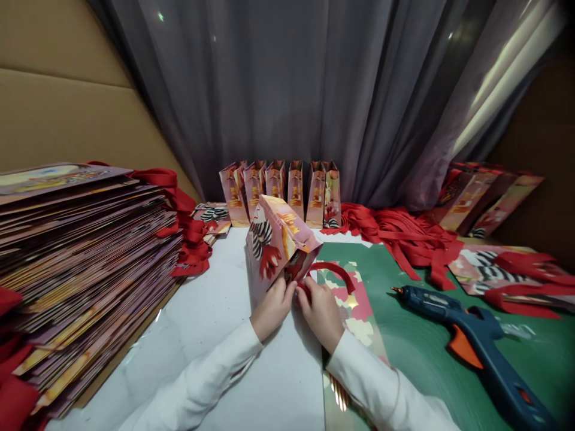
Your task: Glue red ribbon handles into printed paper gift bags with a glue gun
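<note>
A pink paper gift bag (265, 263), printed with a zebra-striped bow and a red flower, lies tilted on the table with its opening turned toward me. My left hand (273, 310) is closed on the bag's rim, its fingertips partly hidden in the opening. Close beside it, my right hand (324, 314) pinches a red ribbon (339, 272) at the mouth of the bag; the ribbon's loose part curls away to the right. The thumbs of both hands nearly meet. What lies deeper inside the bag is hidden.
A tall stack of flat bags (99, 269) stands at left. Several upright bags (295, 185) line the back, beside a heap of red ribbons (404, 230). A blue glue gun (471, 329) lies on the green mat (404, 359) at right, with more bags (471, 191) behind.
</note>
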### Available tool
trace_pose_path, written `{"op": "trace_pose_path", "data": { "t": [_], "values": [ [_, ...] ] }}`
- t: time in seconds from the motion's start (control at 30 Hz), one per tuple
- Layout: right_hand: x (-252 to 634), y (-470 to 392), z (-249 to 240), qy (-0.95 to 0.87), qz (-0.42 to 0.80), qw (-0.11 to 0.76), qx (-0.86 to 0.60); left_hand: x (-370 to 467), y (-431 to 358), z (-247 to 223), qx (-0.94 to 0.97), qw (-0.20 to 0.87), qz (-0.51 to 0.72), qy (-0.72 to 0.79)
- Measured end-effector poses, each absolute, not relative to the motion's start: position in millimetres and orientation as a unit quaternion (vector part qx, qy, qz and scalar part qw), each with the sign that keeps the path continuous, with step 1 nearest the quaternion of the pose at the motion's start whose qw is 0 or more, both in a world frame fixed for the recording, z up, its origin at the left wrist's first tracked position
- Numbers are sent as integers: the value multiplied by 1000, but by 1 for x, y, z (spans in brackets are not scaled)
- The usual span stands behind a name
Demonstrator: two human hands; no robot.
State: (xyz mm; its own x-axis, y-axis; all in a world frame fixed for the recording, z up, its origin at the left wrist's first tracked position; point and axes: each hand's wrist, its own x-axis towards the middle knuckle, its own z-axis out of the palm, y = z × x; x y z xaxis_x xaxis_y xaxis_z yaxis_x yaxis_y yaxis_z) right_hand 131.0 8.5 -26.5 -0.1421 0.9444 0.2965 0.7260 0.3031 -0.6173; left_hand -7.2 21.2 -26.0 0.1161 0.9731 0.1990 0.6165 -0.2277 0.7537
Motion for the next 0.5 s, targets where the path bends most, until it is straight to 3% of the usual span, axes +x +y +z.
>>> {"op": "trace_pose_path", "data": {
  "t": [0.2, 0.33, 0.5],
  "values": [
    [145, 14, -16, -774, 260, 296, -495, -13, 27, -19, 693, 256, 377, 559],
    [154, 4, -9, -781, 213, 225, -543, -21, 38, -18, 685, 262, 398, 551],
    [170, -30, -6, -776, 91, 197, -592, -31, 50, -16, 689, 267, 429, 519]
  ]
}}
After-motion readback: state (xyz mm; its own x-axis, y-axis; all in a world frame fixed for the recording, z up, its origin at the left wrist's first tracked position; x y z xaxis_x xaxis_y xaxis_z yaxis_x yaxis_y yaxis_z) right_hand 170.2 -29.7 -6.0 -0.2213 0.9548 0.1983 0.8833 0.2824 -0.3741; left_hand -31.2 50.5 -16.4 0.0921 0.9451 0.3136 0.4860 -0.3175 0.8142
